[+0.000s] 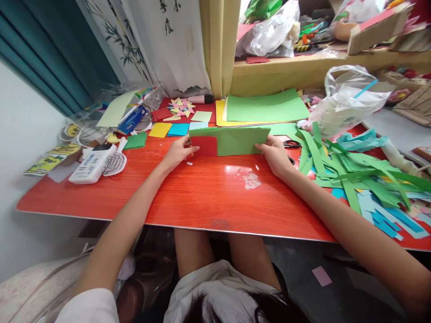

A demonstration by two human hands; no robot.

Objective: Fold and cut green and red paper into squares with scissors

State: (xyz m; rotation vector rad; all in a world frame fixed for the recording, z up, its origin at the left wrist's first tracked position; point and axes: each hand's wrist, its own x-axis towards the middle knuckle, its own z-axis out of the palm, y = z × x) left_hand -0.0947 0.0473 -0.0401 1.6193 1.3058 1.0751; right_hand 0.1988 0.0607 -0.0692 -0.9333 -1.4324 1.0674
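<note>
Between my two hands a long strip of green paper (240, 142) is held upright on its long edge above the red table. A small red paper piece (204, 146) lies against its left end, facing me. My left hand (178, 153) pinches the left end, where the green and red paper meet. At the right end my right hand (273, 154) grips the green paper between thumb and fingers. Just beyond my right hand are black-handled scissors (291, 144), partly hidden by it.
Green and blue paper offcuts (357, 175) heap on the right of the table (202, 197). Behind lie green sheets (266, 106), small coloured squares (178, 129) and folded paper stars (182, 107). A hairbrush (115, 162) and white box (90, 166) sit left; a plastic bag (343, 107) stands right.
</note>
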